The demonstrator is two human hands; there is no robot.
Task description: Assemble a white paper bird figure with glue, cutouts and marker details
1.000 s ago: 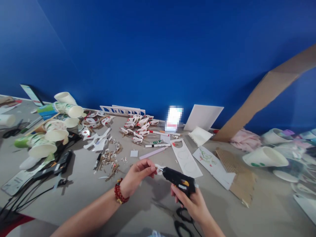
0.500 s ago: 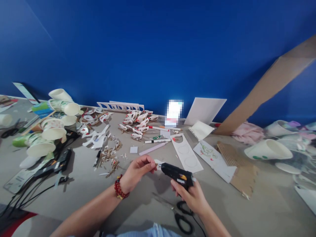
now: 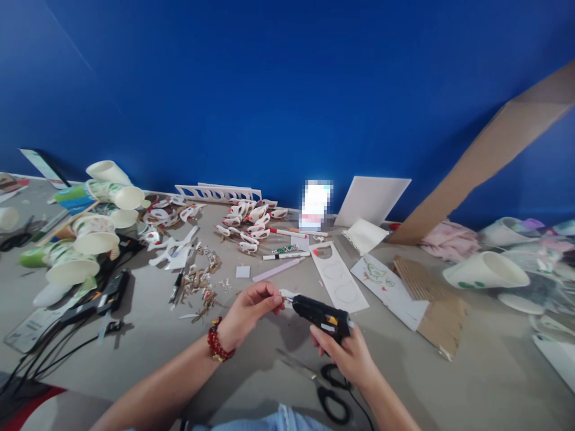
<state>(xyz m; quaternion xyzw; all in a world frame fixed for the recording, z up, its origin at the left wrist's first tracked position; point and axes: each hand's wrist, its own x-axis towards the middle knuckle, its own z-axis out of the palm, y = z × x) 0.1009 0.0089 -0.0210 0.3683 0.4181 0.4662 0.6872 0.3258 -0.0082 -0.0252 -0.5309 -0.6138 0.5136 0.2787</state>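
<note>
Left hand [image 3: 255, 304] pinches what seems a small white piece [image 3: 287, 293], right hand [image 3: 348, 354] curled round a black glue gun [image 3: 317, 313].

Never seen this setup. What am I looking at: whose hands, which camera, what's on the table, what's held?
No machine here: these are a person's bare hands, seen from a head-worn camera looking forward and down. The right hand grips a black glue gun. The left hand pinches a small piece at the nozzle, too small to identify. On the grey table lie scissors, white cutouts, paper cups and cardboard.
</note>
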